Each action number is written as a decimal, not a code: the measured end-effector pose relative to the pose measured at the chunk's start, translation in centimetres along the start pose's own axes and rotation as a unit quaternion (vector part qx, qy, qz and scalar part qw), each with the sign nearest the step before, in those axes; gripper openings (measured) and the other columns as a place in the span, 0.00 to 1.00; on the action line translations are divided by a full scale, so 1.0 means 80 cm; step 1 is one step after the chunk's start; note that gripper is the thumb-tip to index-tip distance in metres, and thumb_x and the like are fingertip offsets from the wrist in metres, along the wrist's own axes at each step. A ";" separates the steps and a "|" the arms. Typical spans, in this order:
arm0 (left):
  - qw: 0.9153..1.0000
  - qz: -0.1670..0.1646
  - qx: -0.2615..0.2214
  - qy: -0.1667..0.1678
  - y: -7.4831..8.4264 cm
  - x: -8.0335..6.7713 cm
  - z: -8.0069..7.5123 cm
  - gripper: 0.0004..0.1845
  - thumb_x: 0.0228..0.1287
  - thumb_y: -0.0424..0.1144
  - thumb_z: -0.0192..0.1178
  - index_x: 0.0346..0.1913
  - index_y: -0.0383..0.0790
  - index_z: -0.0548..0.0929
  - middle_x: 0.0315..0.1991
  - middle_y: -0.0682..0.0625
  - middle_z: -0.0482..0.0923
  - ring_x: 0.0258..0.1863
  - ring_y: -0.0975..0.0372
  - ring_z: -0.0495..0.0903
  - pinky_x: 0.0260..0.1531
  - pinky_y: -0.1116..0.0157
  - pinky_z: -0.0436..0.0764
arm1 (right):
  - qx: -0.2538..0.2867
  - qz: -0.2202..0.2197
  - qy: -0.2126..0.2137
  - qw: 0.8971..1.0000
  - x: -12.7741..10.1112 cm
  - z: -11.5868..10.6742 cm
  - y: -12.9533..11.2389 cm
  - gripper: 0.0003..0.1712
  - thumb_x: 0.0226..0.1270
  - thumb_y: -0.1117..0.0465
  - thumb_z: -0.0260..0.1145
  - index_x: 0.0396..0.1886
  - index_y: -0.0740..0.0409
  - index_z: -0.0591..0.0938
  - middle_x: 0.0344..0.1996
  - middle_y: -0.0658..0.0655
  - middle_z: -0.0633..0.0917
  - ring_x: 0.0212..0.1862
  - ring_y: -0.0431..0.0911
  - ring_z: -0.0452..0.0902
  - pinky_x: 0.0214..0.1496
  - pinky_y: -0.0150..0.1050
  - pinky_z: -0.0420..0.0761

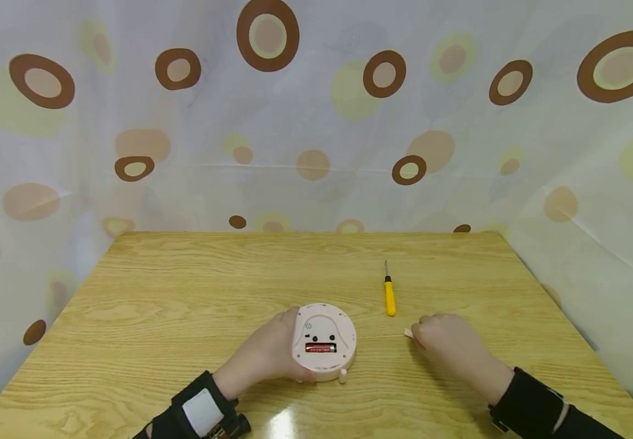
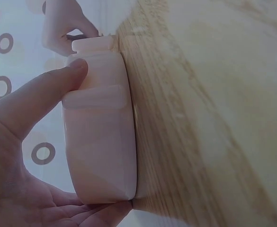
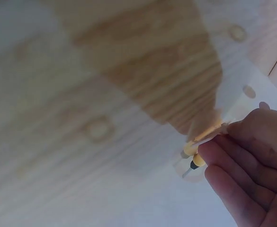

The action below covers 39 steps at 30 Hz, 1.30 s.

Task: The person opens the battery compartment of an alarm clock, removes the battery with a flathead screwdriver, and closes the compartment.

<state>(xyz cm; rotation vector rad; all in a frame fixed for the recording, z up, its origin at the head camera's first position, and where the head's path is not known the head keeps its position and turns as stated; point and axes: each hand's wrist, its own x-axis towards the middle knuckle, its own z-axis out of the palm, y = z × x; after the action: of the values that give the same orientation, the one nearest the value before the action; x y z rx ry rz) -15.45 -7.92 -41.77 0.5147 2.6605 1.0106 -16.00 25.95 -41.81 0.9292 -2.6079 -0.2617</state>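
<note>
At lower centre of the tabletop, your left hand grips the round pink clock lying face-down, while your right hand pinches a small pink cover just right of it, below the yellow screwdriver.

the round clock is pale pink, with a red battery showing in its back. the screwdriver at two o'clock of it has a yellow handle and dark shaft. the counter is light wood grain. the curtain is white with brown rings, tan and yellow-green dots.
</note>
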 end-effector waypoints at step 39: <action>1.000 -0.008 0.012 -0.006 0.000 0.000 0.000 0.70 0.36 0.50 0.90 0.79 0.22 0.59 0.71 0.29 0.73 0.69 0.42 0.77 0.71 0.43 0.77 | -0.011 -0.041 -0.026 0.999 0.001 -0.002 -0.002 0.19 0.54 0.71 0.80 0.18 0.53 0.78 0.16 0.48 0.73 0.18 0.38 0.66 0.19 0.33 0.70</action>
<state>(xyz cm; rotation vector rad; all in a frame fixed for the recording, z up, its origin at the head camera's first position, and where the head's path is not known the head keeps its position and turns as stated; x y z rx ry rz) -15.46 -7.89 -41.74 0.5031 2.6659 0.9684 -15.93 25.79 -41.66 1.0365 -2.6123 -0.3391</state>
